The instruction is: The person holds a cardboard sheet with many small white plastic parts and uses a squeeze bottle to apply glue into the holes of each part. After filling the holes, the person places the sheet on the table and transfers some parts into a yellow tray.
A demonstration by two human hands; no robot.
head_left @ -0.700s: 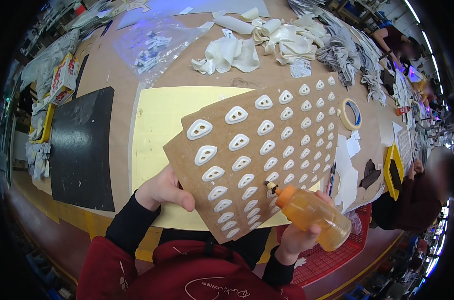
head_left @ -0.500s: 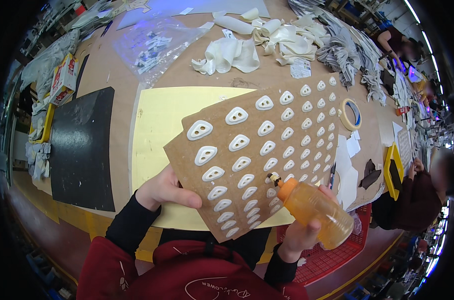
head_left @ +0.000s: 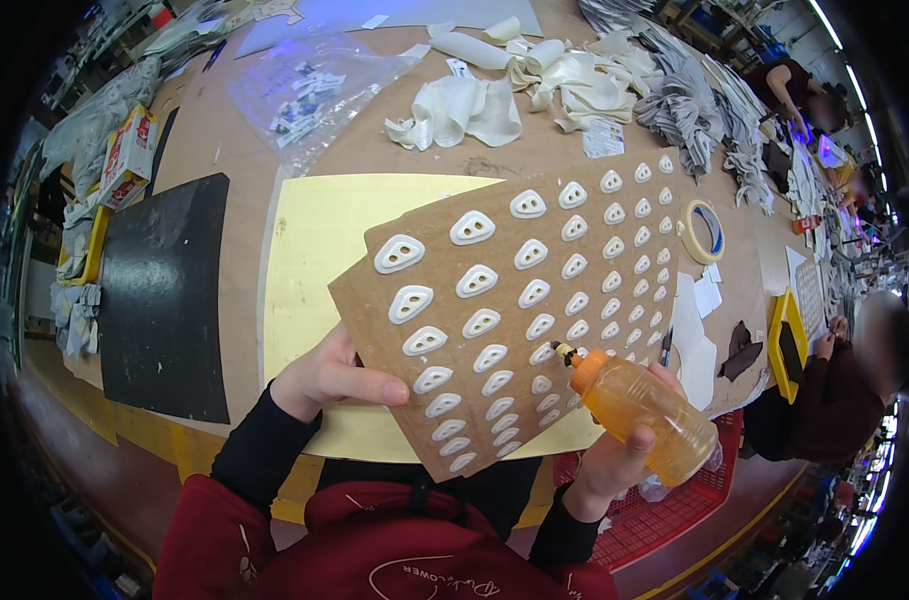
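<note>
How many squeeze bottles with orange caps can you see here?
1: the squeeze bottle in the person's right hand, its nozzle pointing toward the brown board held in the left hand. Others may be hidden in the cluttered background.

Bright centre; warped, perhaps blurry rim.

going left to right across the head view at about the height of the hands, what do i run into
black rectangular sheet → left hand → brown board → orange-capped squeeze bottle → dark scrap → yellow tray
</note>
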